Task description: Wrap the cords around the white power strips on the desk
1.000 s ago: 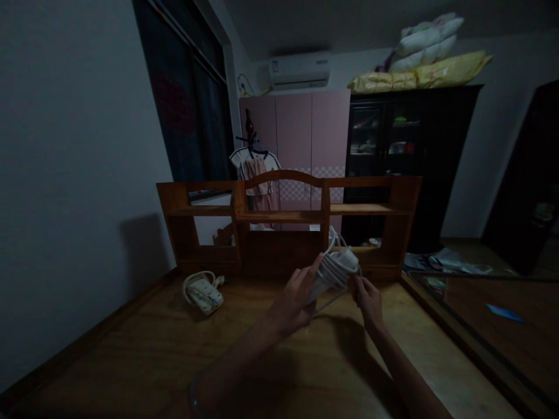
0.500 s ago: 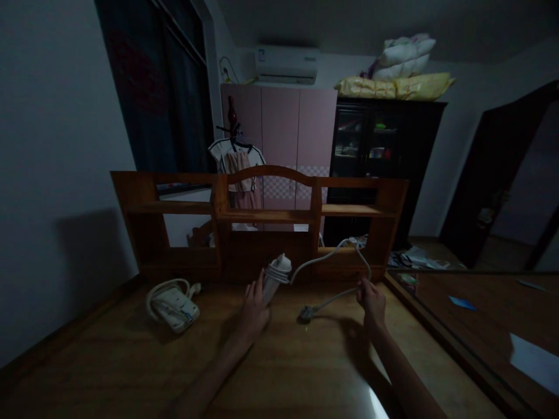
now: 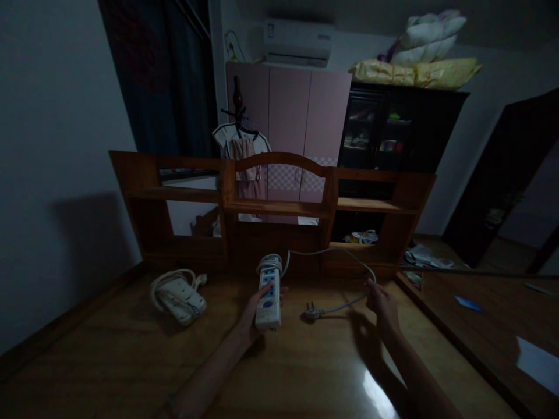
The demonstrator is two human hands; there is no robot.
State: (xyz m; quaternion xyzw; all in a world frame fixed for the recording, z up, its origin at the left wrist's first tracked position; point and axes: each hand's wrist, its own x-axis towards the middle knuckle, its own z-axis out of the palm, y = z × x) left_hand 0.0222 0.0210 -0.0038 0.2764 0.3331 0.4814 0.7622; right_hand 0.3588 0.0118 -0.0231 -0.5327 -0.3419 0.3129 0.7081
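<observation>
Left hand [image 3: 252,313] grip wraps the power strip [image 3: 268,298], sockets up; right hand [image 3: 381,299] pinches its cord [image 3: 332,251], right of the plug [image 3: 311,314]. Holding the strip steady should let the far-end coils slip off cleanly.

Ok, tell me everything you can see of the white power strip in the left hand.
The long white plastic power strip, blue sockets facing up, points away from the camera. The left hand grips its near end from below, over the brown wooden table. A few turns of its white cord wrap the far end; the rest arcs to the right hand, which pinches it, and ends in a plug lying on the table.
</observation>
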